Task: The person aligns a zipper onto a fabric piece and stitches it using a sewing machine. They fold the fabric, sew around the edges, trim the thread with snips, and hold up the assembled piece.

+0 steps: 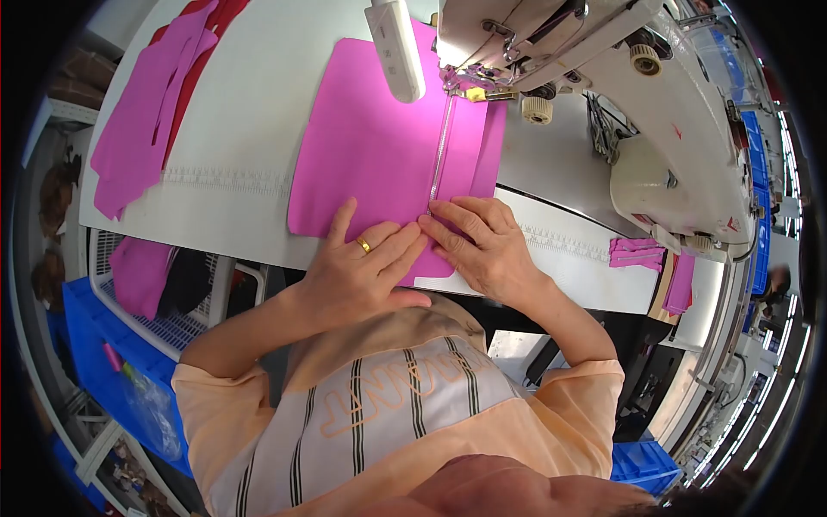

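A pink panel (370, 129), which looks like fabric or soft leather, lies flat under the sewing machine (551, 52). A zipper (442, 146) with a pale metallic line runs down it from the presser foot (452, 86) towards me. My left hand (366, 267), with a ring on one finger, lies spread on the panel's near part, left of the zipper. My right hand (487, 246) has its bent fingers closed on the zipper's near end and the panel beside it. Its fingertips almost touch those of my left hand. The right thumb is partly hidden.
More pink pieces (142, 121) lie over red ones (185, 95) at the table's far left. Small pink pieces with zippers (636, 252) sit at the right edge. A white basket (168, 319) and a blue bin (95, 336) stand lower left. A white device (396, 52) overhangs the panel.
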`<state>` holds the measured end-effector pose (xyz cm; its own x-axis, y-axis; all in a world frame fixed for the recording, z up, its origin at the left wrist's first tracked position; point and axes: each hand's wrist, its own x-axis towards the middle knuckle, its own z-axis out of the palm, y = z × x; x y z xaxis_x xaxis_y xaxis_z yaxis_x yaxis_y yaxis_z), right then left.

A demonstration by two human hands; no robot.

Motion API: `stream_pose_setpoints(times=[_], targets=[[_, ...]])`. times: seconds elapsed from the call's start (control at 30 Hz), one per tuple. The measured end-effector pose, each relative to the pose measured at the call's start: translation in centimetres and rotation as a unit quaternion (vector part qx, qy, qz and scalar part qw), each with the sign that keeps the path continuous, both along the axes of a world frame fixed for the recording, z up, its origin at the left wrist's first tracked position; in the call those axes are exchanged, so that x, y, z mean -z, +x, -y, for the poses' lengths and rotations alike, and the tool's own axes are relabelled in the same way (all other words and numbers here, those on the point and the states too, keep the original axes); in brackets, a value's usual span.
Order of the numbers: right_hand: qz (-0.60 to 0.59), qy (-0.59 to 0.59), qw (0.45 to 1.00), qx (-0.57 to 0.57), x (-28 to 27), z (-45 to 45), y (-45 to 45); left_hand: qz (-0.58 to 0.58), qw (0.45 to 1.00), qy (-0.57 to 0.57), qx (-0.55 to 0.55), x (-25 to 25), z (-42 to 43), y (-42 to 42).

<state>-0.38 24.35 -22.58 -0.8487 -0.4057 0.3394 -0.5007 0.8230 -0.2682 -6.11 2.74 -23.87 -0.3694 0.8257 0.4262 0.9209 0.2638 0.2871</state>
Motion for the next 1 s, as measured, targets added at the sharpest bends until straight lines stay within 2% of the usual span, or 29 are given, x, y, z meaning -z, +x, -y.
stream_pose_setpoints(times=[0.23, 0.4, 0.63, 1.0], targets=[[-0.005, 0.005, 1.0, 0.007, -0.4, 0.4, -0.1, -0.03, 0.999, 0.017, -0.037, -0.4, -2.4, -6.4], [-0.005, -0.006, 1.0, 0.005, -0.1, 0.3, -0.1, -0.073, 0.997, 0.008, -0.001, 0.2, -4.0, -9.2], [-0.013, -0.005, 1.0, 0.002, -0.1, 0.3, -0.1, -0.09, 0.995, -0.018, 0.032, -0.5, -4.7, -9.7], [-0.017, -0.005, 1.0, -0.024, -0.5, 0.1, -0.7, -0.031, 0.999, 0.03, 0.014, 0.5, -4.9, -8.9]])
